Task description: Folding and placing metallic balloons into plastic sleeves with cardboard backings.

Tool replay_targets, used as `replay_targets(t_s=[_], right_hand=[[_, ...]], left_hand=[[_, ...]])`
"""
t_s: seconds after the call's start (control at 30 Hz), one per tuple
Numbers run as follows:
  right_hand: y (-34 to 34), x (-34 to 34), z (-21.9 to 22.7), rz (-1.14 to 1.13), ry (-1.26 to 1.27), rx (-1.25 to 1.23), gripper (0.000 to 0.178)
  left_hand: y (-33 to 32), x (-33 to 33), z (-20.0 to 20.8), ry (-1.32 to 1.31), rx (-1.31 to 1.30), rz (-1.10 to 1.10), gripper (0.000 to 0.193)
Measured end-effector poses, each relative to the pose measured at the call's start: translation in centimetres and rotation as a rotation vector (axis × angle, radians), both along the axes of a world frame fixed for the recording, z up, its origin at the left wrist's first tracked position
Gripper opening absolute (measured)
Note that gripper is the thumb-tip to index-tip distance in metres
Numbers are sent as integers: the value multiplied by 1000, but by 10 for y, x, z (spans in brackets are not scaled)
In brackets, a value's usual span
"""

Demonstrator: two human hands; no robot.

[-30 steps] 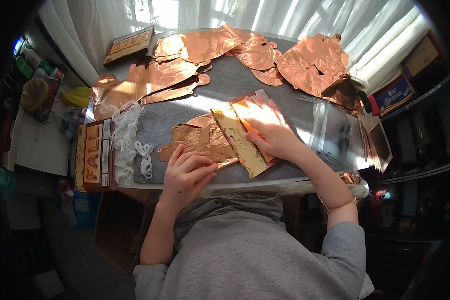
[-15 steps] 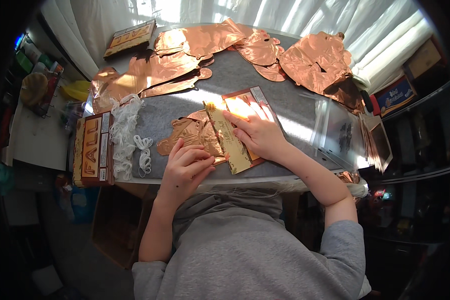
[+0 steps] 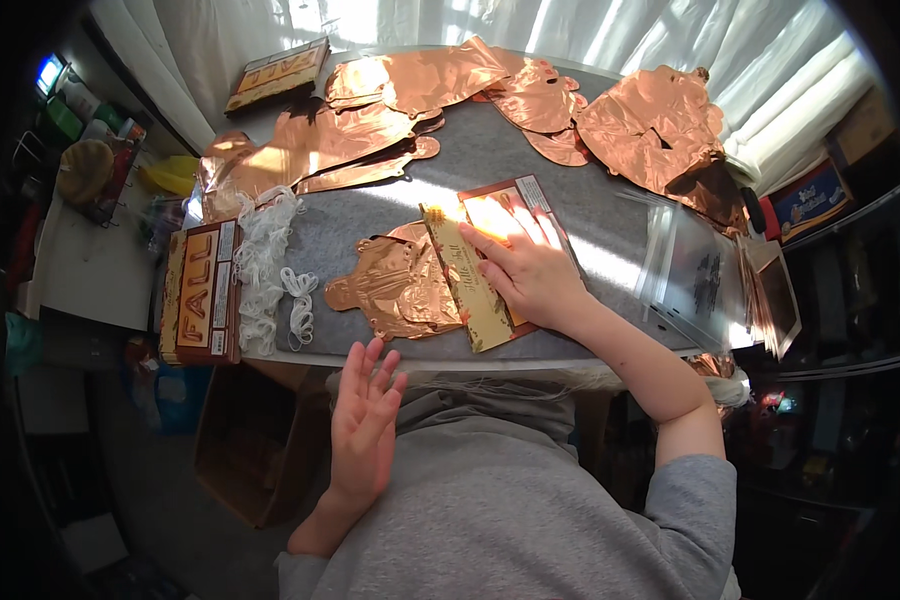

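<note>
My right hand (image 3: pixel 535 272) lies flat with fingers stretched out, pressing on a folded printed card (image 3: pixel 460 290) in yellow and brown with leaf pictures. From under the card's left edge sticks out a folded copper foil balloon (image 3: pixel 390 285), wrinkled and flat on the table. Nearer to me, just off the table's front edge, my left hand (image 3: pixel 366 430) is raised with its fingers apart and holds nothing. A small coil of white string (image 3: pixel 299 308) lies left of the folded balloon, beside a larger heap of white string coils (image 3: pixel 263 270).
A stack of printed cards (image 3: pixel 200 290) stands at the table's left edge, another stack (image 3: pixel 278 78) at the far left corner. Flat copper foil balloons (image 3: pixel 650 125) line the back. Clear plastic bags (image 3: pixel 685 270) lie at right. Below the table sits an open cardboard box (image 3: pixel 250 440).
My left hand has let go of the foil balloon and moved back toward me, its fingers spreading. The right hand stays on the card. The whole view has shifted slightly.
</note>
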State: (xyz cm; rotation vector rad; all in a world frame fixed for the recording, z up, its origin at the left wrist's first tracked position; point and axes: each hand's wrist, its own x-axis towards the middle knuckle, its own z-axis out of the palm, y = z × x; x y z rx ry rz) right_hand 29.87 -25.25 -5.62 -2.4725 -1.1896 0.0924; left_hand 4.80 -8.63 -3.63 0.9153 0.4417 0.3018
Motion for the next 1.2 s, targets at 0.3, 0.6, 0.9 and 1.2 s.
replay_targets(t_s=[0.3,0.6,0.9,1.2], right_hand=[[-3,2,-9,47,-94,62,54],[-5,1,0,87,-21,-13,65],[-5,3,1,70,-75,-47,68],[-6,5,-8,13,54,30,73]], left_hand=[[44,55,10,261,-133,-230,48],[36,111,18,380,454,-181,61],[63,118,4,421,1141,-460,38],[57,129,-3,444,1030,-437,36]])
